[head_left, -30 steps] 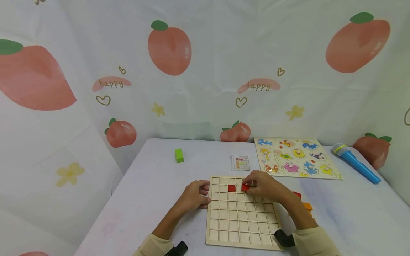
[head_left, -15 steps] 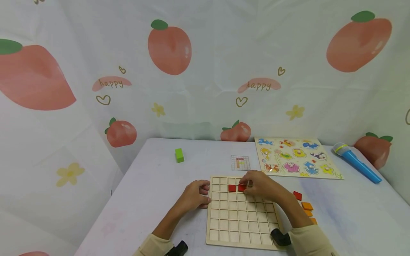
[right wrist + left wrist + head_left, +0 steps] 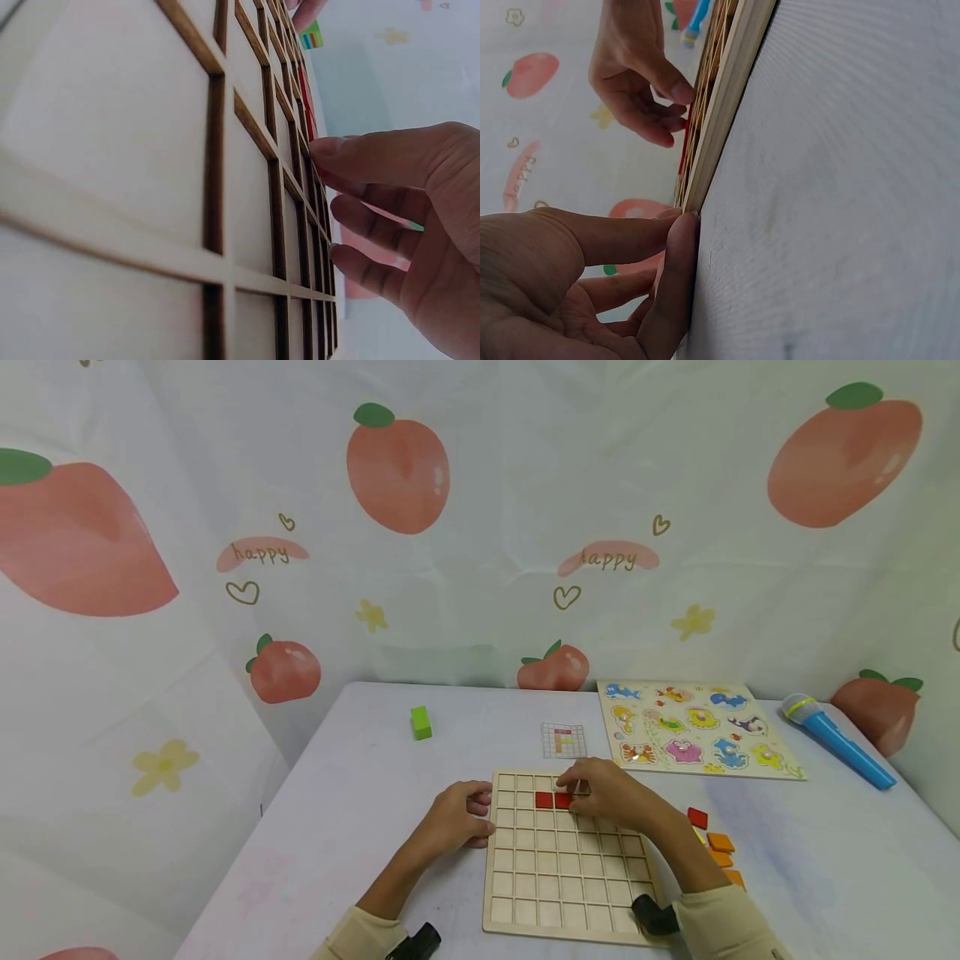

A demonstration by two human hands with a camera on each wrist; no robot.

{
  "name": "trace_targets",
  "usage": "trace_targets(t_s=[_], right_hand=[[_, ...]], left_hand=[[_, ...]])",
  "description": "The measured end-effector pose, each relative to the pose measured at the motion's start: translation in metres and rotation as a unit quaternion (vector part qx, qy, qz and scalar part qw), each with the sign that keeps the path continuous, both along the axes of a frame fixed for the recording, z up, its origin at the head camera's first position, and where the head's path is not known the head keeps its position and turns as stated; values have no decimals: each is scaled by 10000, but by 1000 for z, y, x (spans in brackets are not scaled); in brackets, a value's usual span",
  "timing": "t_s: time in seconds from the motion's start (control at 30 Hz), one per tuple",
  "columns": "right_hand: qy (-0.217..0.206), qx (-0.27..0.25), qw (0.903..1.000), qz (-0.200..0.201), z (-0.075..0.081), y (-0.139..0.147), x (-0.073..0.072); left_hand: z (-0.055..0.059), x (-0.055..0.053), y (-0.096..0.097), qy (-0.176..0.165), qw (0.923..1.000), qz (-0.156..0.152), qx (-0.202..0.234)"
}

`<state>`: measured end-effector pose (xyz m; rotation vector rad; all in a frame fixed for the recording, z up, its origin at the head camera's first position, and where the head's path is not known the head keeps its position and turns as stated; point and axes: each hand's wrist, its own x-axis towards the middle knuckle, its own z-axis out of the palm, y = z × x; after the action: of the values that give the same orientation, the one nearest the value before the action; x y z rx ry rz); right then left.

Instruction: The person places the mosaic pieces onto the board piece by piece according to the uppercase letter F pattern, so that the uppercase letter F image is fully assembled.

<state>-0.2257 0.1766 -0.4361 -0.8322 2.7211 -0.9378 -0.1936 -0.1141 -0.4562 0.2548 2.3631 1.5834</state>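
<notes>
A light wooden grid board (image 3: 547, 864) lies on the table. My left hand (image 3: 453, 814) pinches its left edge between thumb and fingers, plain in the left wrist view. Two red square tiles sit side by side in an upper row. The left tile (image 3: 543, 800) is untouched. At the right tile (image 3: 562, 801), thumb and fingers of my right hand (image 3: 611, 792) pinch its edges; it appears level with its neighbour. In the right wrist view, the right hand's thumb (image 3: 337, 150) meets the board beside the red, and the other fingers partly hide the tile.
Right of the board lie a loose red tile (image 3: 697, 818) and several orange tiles (image 3: 721, 842), partly behind the right forearm. Behind stand a grid-pattern card (image 3: 564, 741), an animal puzzle board (image 3: 686, 727), a blue toy microphone (image 3: 840, 743) and a green block (image 3: 421, 723).
My right hand has moved slightly left with the red tile, which now lies right against the first one. The left hand has stayed on the board's edge.
</notes>
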Motion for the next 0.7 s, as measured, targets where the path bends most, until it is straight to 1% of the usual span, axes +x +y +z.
trace_targets(t_s=[0.3,0.53,0.7], right_hand=[[-67,94,9997,-212,1,7,3],[-70,-45,9994,-349,4,23,12],[-160,-13,9981,-594,6,35,18]], left_hand=[[-1,-2,0,-31,10000,19,-8],[-2,-2,1,-24,10000,28,1],[-3,-3,0,13,10000,19,-1]])
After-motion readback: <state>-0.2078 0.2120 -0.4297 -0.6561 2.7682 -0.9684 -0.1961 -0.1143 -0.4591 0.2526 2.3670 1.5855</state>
